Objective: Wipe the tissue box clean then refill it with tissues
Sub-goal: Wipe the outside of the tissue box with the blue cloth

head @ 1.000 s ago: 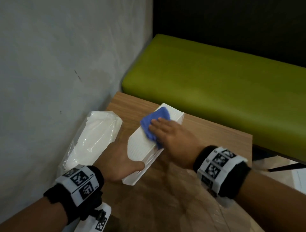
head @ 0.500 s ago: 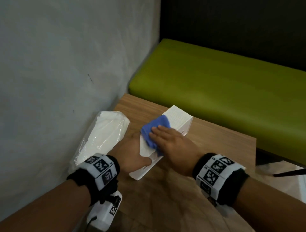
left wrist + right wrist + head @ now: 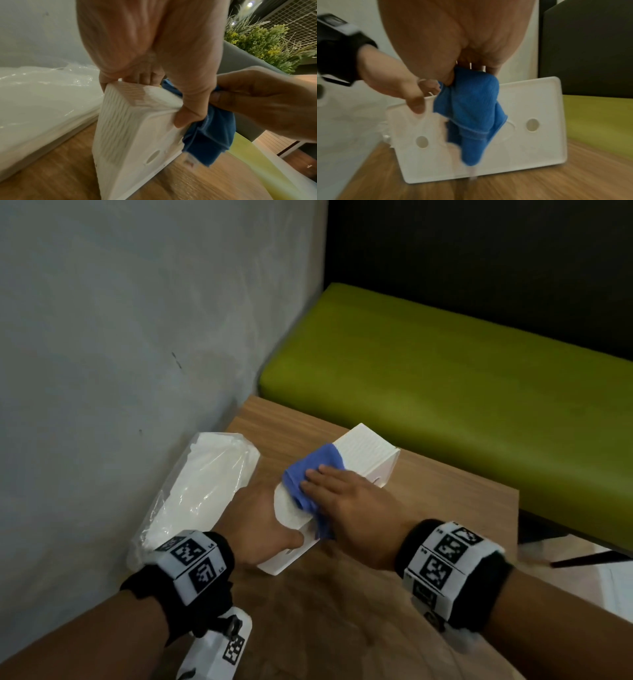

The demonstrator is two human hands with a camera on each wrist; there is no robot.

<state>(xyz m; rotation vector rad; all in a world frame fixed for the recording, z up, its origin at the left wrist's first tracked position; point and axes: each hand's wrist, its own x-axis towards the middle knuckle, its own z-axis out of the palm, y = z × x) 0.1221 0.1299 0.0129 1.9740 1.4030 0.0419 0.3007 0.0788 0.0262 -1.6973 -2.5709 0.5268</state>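
Note:
A white ribbed tissue box [image 3: 366,450] stands on its long side on the wooden table [image 3: 445,508]. My left hand [image 3: 263,515] grips its near end, thumb on the face with two round holes [image 3: 530,142] and fingers behind. My right hand [image 3: 342,494] lies flat on a blue cloth [image 3: 310,474] and presses it on the box's upper side. In the right wrist view the cloth [image 3: 471,115] drapes down over the holed face. A clear plastic pack of white tissues [image 3: 202,491] lies left of the box, against the wall.
A grey wall [image 3: 137,337] runs along the table's left edge. Beyond the far edge is a green padded bench [image 3: 445,371]. Bare tabletop shows to the right of the box and near me.
My right hand has drawn the blue cloth along the box's upper side toward its near end. My left hand keeps its grip and the box has barely shifted.

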